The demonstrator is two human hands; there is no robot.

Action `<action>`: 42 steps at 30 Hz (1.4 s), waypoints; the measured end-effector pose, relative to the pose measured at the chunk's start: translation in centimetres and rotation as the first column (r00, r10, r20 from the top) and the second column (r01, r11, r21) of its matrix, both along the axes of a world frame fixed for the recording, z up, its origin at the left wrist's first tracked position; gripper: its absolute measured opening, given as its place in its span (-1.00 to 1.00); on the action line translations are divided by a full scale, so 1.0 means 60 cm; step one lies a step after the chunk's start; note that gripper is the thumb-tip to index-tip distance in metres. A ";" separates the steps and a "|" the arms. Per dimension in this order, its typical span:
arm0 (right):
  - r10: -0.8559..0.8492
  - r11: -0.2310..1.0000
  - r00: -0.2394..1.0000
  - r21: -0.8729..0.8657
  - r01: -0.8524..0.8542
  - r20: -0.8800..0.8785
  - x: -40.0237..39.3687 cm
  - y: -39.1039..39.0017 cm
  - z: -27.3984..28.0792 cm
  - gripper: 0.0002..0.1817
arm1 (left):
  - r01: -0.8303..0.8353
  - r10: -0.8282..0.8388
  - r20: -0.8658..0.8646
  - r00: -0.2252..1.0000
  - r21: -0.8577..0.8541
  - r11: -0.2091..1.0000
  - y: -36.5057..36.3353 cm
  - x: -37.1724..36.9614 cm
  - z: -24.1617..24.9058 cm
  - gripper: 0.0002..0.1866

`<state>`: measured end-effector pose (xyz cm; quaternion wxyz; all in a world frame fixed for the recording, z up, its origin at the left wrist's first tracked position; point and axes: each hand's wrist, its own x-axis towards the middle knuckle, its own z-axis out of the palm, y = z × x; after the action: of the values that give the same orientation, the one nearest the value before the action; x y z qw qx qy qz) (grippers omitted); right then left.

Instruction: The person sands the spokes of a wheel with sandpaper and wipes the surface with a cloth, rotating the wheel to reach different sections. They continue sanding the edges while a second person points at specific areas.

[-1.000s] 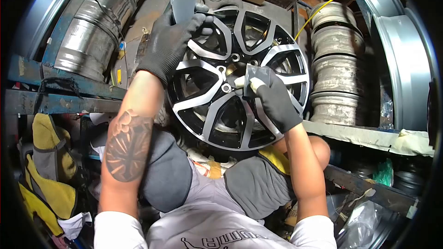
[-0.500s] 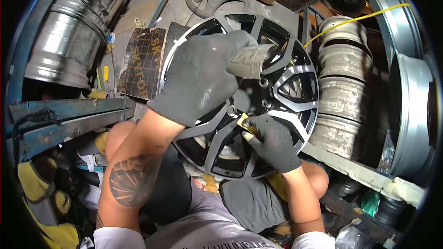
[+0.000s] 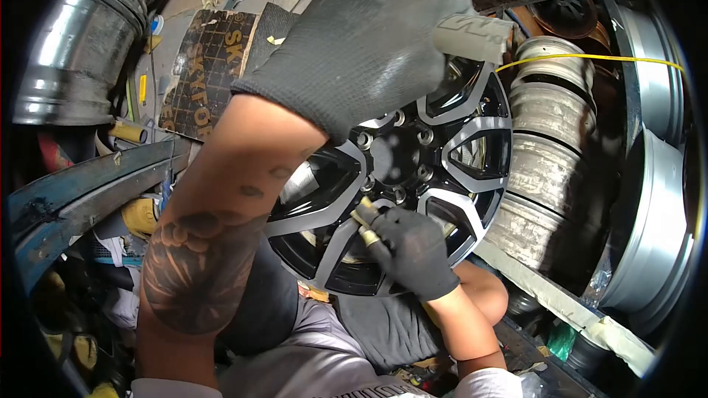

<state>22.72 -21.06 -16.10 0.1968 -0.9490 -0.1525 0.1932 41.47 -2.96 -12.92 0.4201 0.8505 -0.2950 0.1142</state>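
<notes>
The alloy wheel [image 3: 435, 169], black with machined silver spoke faces, stands on edge against the person's knees with its face turned toward the camera; its hub [image 3: 394, 155], ringed by lug holes, serves as the reference point. The right hand [image 3: 413, 250], in a dark knit glove, lies below the hub on the lower spokes. Its fingers [image 3: 383, 239] are clenched around a small folded yellowish pad [image 3: 363, 222], which looks like abrasive paper, though its material cannot be confirmed. The pad's long axis runs diagonally, up and left toward the hub, and its upper end touches the spoke edge just beside the lower-left lug holes. The left hand [image 3: 361, 44], also gloved, is raised above the hub and close to the camera, covering the upper left part of the wheel. Its fingers are closed on a grey folded sheet [image 3: 472, 33] bearing printed marks, which projects to the right of the hand, above and right of the hub; whether this sheet touches the rim cannot be determined. The left forearm crosses the wheel's left side and hides the spokes there. The right hand is therefore the nearer one to the hub, and the exposed spokes lie right of the hub, up and right from the right fingers. Right of the wheel stands a stack of bare rims [image 3: 549, 155]; a yellow cord [image 3: 590, 59] passes above them.
</notes>
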 end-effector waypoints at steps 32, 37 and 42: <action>0.102 0.991 0.981 -0.107 -0.085 0.162 -0.052 0.021 -0.006 -0.48 | -0.052 0.037 -0.262 0.964 -0.049 0.997 0.131 -0.034 0.034 -0.81; 0.222 0.975 0.965 -0.031 -0.220 0.136 -0.089 0.047 -0.006 -0.46 | -0.157 0.163 -0.305 0.938 0.045 0.987 0.183 -0.045 0.023 -0.77; 0.253 0.968 0.953 -0.039 -0.250 0.165 -0.092 0.041 -0.009 -0.45 | -0.176 0.194 -0.257 0.947 0.091 0.980 0.208 -0.044 0.004 -0.77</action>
<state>17.18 -18.59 -16.64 0.1484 -0.9366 -0.2863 0.1369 38.85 9.51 -12.66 0.4146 0.8956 -0.1589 0.0286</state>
